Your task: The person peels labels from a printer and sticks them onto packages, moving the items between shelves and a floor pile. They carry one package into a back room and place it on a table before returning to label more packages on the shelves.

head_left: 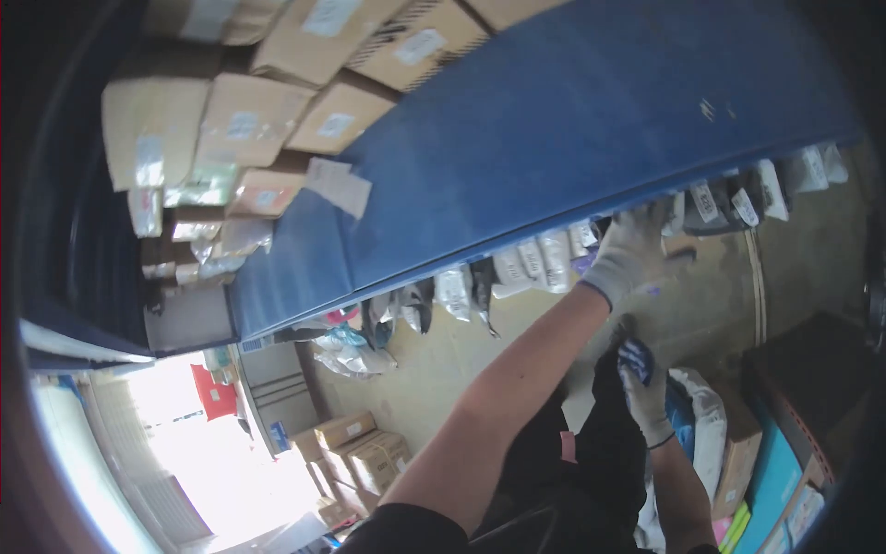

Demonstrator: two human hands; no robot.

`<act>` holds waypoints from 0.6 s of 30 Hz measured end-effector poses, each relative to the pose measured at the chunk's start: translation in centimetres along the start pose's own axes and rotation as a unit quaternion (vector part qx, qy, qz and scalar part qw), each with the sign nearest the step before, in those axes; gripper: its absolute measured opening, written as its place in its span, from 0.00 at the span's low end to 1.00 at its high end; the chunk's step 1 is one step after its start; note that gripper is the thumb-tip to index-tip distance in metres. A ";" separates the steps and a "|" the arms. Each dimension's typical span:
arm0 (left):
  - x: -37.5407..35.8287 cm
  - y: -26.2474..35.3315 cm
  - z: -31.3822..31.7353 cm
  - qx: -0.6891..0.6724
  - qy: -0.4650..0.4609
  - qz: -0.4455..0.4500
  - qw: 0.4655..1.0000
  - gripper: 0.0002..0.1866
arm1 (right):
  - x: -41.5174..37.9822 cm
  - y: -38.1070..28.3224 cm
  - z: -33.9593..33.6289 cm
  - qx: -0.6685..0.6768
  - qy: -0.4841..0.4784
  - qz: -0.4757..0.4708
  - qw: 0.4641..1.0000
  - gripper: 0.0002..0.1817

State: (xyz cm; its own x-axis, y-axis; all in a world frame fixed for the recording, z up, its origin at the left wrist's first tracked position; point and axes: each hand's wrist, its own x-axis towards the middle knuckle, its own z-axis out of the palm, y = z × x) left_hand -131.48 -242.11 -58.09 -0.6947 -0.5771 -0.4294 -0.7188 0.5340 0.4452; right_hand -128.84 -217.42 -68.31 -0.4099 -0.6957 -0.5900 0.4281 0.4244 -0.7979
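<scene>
My left hand (pixel 632 247), in a whitish work glove, reaches up to a row of packed bags under the edge of the blue shelf (pixel 517 138). Its fingers are blurred and partly hidden among the bags, so their grip cannot be made out. Beside it are a white labelled bag (pixel 554 258) and a dark bag with a white label (pixel 706 208). Lower down, my right hand (pixel 649 402), also gloved, is closed on a small dark blue bundle with pale marks (pixel 636 358) in front of my dark trousers.
Cardboard boxes (pixel 245 120) with labels are stacked at the upper left. More cartons (pixel 365 452) stand on the floor near a bright opening. At the lower right are a white wrapped package (pixel 706 429), a brown box (pixel 741 448) and a teal panel (pixel 773 462).
</scene>
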 end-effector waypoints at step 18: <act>-78.0 -33.0 24.3 -0.528 0.006 -0.419 0.738 0.17 | -8.2 -14.7 26.5 -0.251 -0.167 -0.190 0.934 0.20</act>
State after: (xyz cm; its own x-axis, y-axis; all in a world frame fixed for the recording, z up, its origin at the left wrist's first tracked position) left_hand -54.24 -199.67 -58.41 -0.0124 -0.4400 -0.8979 -0.4691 -0.7905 0.3938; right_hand -110.42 -233.26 -48.50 -0.1445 -0.9580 -0.2478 -0.1635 0.2701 -0.9488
